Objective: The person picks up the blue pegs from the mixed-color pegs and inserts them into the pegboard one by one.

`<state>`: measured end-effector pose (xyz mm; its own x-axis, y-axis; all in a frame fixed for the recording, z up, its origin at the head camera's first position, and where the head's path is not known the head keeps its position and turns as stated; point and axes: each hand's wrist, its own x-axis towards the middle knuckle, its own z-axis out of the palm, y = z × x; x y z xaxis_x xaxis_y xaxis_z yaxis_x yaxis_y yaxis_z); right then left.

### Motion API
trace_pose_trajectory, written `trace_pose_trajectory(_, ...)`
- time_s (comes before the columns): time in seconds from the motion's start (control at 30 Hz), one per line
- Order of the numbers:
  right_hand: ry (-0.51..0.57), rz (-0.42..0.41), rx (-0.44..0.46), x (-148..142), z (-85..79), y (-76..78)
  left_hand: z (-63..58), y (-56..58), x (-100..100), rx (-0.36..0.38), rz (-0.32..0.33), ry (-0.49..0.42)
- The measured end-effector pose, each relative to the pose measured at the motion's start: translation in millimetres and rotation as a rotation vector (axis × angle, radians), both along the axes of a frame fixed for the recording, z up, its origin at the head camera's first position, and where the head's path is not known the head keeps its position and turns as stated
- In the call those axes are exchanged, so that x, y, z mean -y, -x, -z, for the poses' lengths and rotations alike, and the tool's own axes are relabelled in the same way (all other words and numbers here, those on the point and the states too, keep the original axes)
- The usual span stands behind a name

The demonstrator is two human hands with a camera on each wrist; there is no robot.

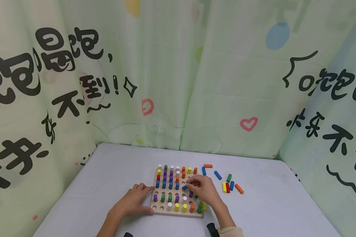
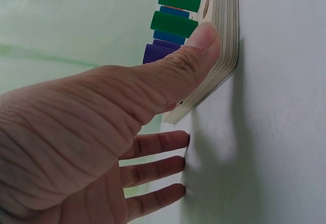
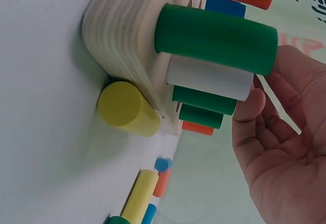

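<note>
A wooden pegboard stands on the table, with rows of coloured pegs upright in its holes. My left hand lies at the board's left edge, its thumb pressing the near corner. In the left wrist view, three fingers of that hand rest on the table with their tips down. My right hand is over the right half of the board and pinches a blue peg, which is tilted, at the right end of a row of blue pegs. Its fingers hide some holes behind them.
Loose pegs lie right of the board, among them a green peg, a red peg and an orange peg. A yellow peg lies against the board's right side. A printed curtain hangs behind the white table.
</note>
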<state>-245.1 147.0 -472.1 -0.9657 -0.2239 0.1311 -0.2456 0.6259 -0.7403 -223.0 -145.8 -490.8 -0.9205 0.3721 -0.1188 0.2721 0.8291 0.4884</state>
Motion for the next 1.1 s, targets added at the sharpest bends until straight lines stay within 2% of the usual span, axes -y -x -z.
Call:
trace_pose_trajectory(0.3,-0.049,-0.019,-0.005,5.1,2.2,3.2,2.5,-0.6,2.5,-0.023,0.013,-0.031)
trace_pose_trajectory(0.67,-0.016,-0.010,0.005,8.8,2.7,2.6,3.7,0.3,3.2,-0.022,0.004,-0.039)
trace_pose_trajectory(1.1,-0.005,0.055,-0.005,2.0,-3.1,-3.3,2.8,0.2,2.9,0.001,-0.015,-0.041)
